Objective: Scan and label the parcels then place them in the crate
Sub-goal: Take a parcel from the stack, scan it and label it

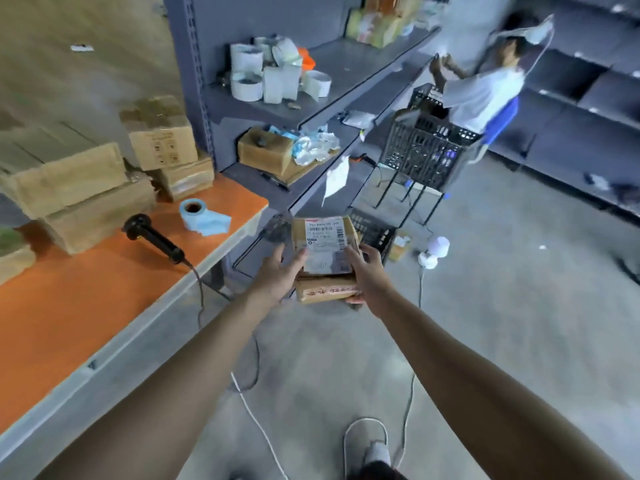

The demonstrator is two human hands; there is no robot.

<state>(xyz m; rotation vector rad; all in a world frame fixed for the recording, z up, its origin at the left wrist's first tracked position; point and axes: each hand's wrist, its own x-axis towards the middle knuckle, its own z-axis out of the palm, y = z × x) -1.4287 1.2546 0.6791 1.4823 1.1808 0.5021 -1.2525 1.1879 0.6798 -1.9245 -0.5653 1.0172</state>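
Observation:
I hold a small cardboard parcel (325, 251) with a white shipping label on top out in front of me, above the floor. My left hand (278, 273) grips its left side and my right hand (369, 271) grips its right side. Just beyond the parcel, low on the floor, sits a black crate (372, 232), partly hidden by the parcel. On the orange table (86, 306) at my left lie a black handheld scanner (152, 237) and a blue roll of labels (199, 216). Several more cardboard parcels (79, 195) are stacked at the table's back.
Grey shelving (311, 109) with white rolls and a box stands ahead. Another person (485, 88) sits by a black crate on a stand (426, 150) at the back right. Cables (252, 410) and a white lamp (433, 252) lie on the concrete floor.

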